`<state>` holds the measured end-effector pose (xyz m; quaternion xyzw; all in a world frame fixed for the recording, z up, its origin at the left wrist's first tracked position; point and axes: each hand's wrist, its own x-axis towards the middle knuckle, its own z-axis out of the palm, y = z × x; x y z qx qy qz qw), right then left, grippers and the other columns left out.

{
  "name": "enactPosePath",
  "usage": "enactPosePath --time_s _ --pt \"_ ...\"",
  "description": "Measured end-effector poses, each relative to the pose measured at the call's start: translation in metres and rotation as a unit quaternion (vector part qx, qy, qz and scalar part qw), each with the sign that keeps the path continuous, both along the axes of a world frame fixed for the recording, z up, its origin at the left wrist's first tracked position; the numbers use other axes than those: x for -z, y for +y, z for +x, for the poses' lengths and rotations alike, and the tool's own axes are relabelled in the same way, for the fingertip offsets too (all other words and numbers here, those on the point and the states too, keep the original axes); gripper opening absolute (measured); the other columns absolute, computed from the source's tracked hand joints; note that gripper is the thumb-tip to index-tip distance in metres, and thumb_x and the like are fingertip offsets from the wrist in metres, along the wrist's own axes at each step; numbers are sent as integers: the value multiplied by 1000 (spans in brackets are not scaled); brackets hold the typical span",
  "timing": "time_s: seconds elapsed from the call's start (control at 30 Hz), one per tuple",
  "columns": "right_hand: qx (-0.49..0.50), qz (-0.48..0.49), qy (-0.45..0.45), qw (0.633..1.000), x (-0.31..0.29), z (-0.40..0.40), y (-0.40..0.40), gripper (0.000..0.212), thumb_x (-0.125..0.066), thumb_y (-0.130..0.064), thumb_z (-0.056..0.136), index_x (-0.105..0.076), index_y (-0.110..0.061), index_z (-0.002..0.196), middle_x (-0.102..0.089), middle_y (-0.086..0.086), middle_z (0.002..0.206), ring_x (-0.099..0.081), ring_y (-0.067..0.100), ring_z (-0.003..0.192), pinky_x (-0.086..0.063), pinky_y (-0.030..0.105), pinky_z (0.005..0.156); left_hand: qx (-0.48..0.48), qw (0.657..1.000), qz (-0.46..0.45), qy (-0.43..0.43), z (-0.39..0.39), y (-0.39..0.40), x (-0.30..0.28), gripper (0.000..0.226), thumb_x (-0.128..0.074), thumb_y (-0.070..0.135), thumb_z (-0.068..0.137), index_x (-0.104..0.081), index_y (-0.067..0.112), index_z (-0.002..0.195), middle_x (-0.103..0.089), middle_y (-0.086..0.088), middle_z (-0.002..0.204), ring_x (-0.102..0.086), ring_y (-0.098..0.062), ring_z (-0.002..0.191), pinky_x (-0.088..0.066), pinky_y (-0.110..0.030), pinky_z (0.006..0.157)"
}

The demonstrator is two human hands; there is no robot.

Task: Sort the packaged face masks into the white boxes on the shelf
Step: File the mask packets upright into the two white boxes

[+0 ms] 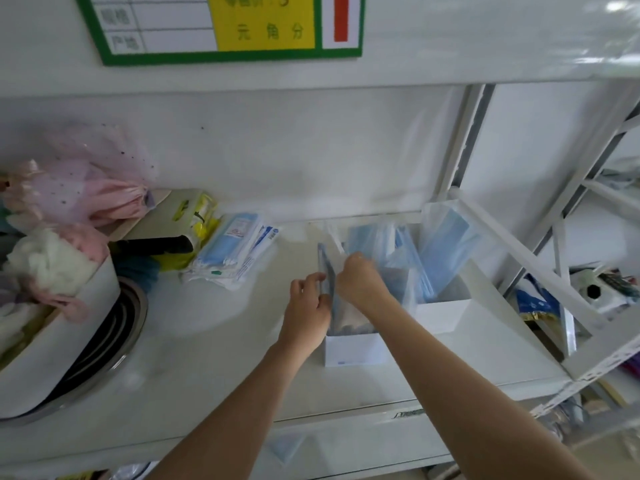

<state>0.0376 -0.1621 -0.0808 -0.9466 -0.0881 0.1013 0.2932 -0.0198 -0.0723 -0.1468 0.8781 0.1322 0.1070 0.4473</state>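
both forearms reach up and forward over the shelf's front edge, converging on the near white box (353, 349).

left hand (308, 308): at the box's left rim, thumb and fingers curled round the edge of one upright mask packet (328, 277). pinch grip, wrist roughly level.

right hand (360, 280): just right of that packet, fingers bent down among the packets standing in the box. back of the hand faces me, so i cannot tell whether it grips a packet or only presses the stack aside.

step in hand, as i judge it: seating a packet into the near box, left hand feeding, right hand making room. next move calls for sliding the packet straight down along the left wall while the stack is held back; the film is slippery and may buckle or ride up.

beyond: second white box (446, 313), to the right and further back, already holds upright blue masks in clear bags (446, 237).

left of the hands, well apart: loose pile of packaged masks (235, 247) lying flat on the shelf surface (214, 341), unsorted. sorting looks partly done.

far left: pink fabric bundle (86, 181) above a round white tub (62, 358).

overhead: green-framed price label (221, 26) on the upper shelf face.
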Motion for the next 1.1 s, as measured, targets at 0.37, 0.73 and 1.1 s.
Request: enactPosePath --time_s 0.37,0.73,1.1 --pt "-45 -91 30 994 15 19 17 15 -49 -12 90 -54 -4 102 -63 12 95 -58 23 73 -44 29 62 14 999 -32 -19 -2 -5 5 30 -41 25 97 -48 24 126 -46 -2 112 -60 -24 91 -49 -36 81" --pt "30 9 46 998 30 18 24 23 -42 -8 94 -55 2 110 -64 10 96 -61 23 82 -41 23 60 24 999 -26 -28 -6 -1 12 41 -41 26 99 -38 26 140 -50 -2 122 -58 -18 105 -47 -31 90" --pt "63 241 216 944 37 8 11 24 -41 -12 93 -46 -22 71 -52 2 82 -53 16 74 -51 35 78 15 999 -33 -18 -4 -1 16 46 -41 23 97 -32 25 142 -49 -4 130 -55 -14 101 -46 -27 86"
